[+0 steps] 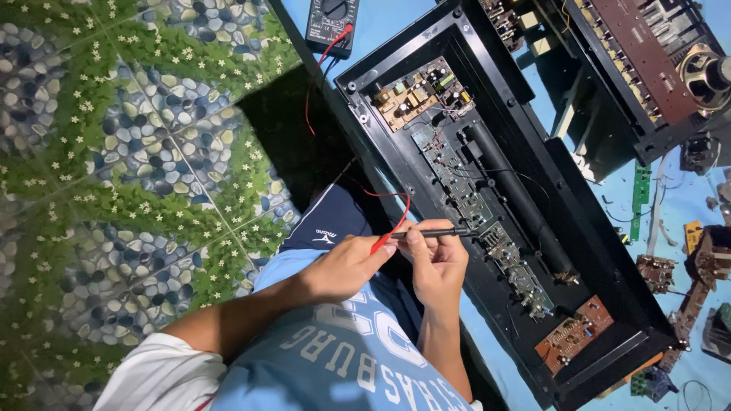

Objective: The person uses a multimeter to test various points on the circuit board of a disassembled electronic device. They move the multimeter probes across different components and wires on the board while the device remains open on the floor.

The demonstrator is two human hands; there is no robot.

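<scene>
My left hand (346,266) grips a red test probe (383,243), whose red lead (320,84) runs up to a black multimeter (333,23) at the top. My right hand (438,265) pinches a black test probe (435,232) lying nearly level, its tip at a long strip of circuit boards (464,194). These boards sit inside a long open black chassis (533,205). The two hands are close together at the chassis's near edge, above my blue shirt and dark shorts.
The chassis lies on a blue surface (381,19). A second opened unit with a brown board and a speaker (704,72) lies at top right. Loose small boards and parts (656,272) are scattered along the right. A pebble-and-flower patterned floor (137,152) fills the left.
</scene>
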